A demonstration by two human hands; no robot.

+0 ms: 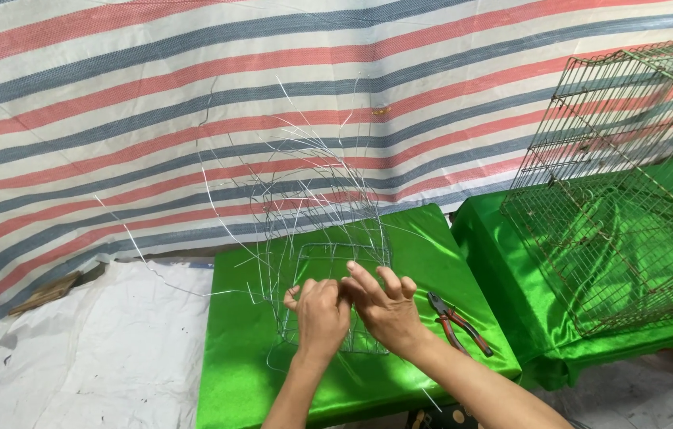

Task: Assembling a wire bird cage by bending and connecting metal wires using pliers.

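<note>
Thin springy wire frame (328,238) is pinched by both hands, left (322,316) and right (384,306), closed on strands, on green satin-draped bench (249,373); striped tarpaulin (154,119) hangs behind.

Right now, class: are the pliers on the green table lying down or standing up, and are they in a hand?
Lying flat. The pliers rest on the green table, untouched, beside the right hand.

Striped tarpaulin wall (154,119) behind green-draped tables (416,238), white floor sheet (90,357).
</note>
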